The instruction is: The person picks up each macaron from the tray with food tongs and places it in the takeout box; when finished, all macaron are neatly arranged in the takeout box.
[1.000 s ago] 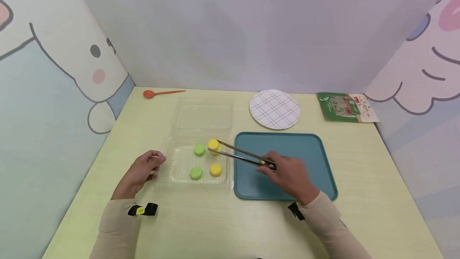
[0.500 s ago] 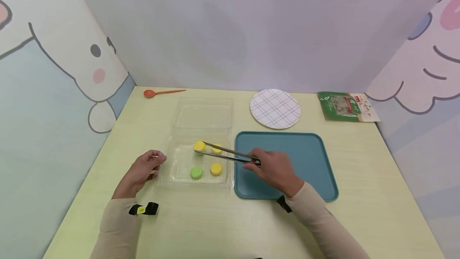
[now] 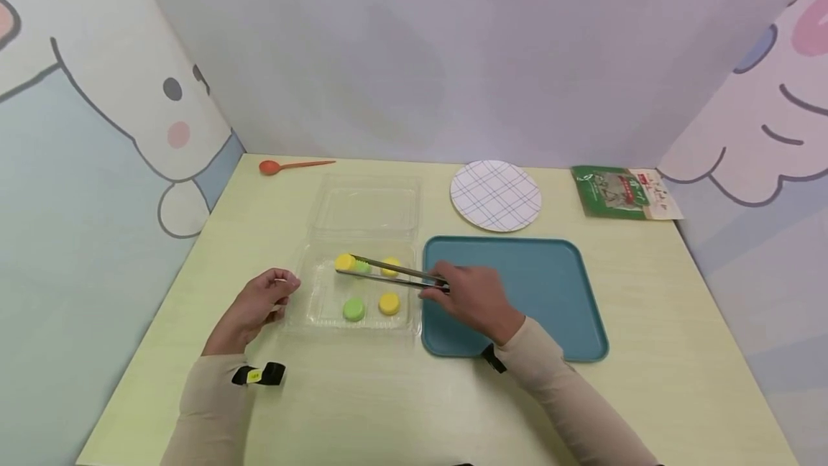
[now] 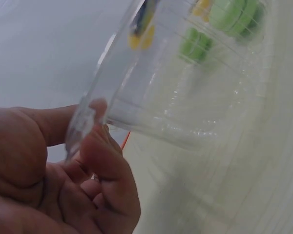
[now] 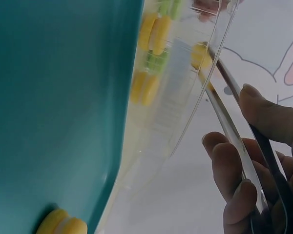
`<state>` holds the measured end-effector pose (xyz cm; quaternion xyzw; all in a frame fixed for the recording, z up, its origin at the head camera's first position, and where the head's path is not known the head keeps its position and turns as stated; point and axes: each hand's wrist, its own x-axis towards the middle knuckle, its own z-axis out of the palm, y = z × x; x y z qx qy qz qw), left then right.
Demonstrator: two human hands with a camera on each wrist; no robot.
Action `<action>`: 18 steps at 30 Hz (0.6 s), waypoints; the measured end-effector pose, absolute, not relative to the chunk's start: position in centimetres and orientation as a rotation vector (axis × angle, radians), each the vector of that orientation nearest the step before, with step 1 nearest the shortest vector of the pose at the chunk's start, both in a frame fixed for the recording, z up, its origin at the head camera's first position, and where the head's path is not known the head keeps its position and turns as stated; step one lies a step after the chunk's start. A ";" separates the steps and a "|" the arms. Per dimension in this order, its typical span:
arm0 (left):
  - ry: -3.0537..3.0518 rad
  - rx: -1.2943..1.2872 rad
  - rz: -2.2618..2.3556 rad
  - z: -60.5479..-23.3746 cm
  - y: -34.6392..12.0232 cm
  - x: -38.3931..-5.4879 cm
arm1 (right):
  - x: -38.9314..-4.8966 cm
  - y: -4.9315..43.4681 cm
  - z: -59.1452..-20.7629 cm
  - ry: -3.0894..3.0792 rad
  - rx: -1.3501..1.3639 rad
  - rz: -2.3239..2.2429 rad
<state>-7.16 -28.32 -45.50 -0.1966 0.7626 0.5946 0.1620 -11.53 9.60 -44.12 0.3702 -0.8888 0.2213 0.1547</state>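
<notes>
My left hand (image 3: 259, 305) pinches the left rim of an open clear plastic clamshell box (image 3: 321, 304) between thumb and finger, as the left wrist view shows. My right hand (image 3: 477, 300) grips metal tongs (image 3: 407, 272). Between the tong tips is a yellow macaron (image 3: 345, 262), raised above the box and left of the back green macaron (image 3: 362, 269), which it partly covers along with the tongs. Another green macaron (image 3: 353, 309) and two yellow ones, front (image 3: 389, 303) and back (image 3: 391, 267), sit inside the box.
Right of the box lies a teal tray (image 3: 537, 257); the right wrist view shows a yellow macaron (image 5: 62, 223) on it, hidden by my arm from the head. Behind are a checked plate (image 3: 495, 195), a green-and-white packet (image 3: 621, 193) and a red spoon (image 3: 269, 167).
My right hand has moved left, carrying the yellow macaron in the tongs from over the back yellow one, past the back green one, to its left. The left hand has stayed at the rim.
</notes>
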 end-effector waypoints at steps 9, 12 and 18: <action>2.165 -0.580 1.676 -45.9 -28.6 -7.2 | -12.1 7.0 -44.1 -2.560 1.118 0.545; 2.165 -0.586 1.673 -45.8 -28.5 -7.2 | -12.2 6.2 -44.1 -2.546 1.131 0.514; 2.177 -0.577 1.669 -45.5 -28.3 -7.2 | -12.6 5.2 -44.1 -2.550 1.149 0.462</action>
